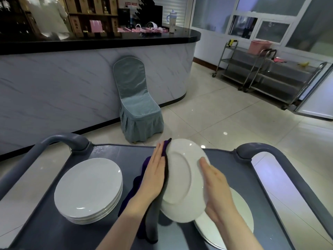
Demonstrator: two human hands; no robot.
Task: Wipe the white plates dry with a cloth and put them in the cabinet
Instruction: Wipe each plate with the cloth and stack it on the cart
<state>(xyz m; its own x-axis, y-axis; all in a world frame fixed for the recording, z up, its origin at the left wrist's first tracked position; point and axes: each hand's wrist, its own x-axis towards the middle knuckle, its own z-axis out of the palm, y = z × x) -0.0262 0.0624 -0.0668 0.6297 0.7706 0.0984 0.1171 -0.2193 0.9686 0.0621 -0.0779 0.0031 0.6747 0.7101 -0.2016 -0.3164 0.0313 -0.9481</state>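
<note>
Above the dark grey cart top [111,152], head view: a white plate [183,179] is held on edge, tilted, its underside with the raised foot ring turned toward the camera. The right hand [216,192] lies flat against that underside near the right rim, fingers extended and pressed together, steadying it. The left hand [155,175], also flat with fingers together, presses a dark purple cloth [138,188] against the plate's far face; the cloth drapes below the wrist toward the cart. Neither hand pinches; the plate is clamped between the two palms.

Step in hand, as judged: wiping, with the upper face being dried. The next move likely calls for turning the plate so the cloth reaches the underside, then setting it down.

Materials: the plate is glazed ceramic, smooth and glossy, circular with a broad flat rim. The cloth appears soft and napped, folding in loose pleats. To the left rests a stack of white plates [88,190], several deep, evenly nested. Under the right forearm lies another plate [241,213], possibly atop others; the view there is blocked and the count cannot be told. The cart's rounded grey handles [72,139] look like moulded plastic. No cabinet can be identified in view.
</note>
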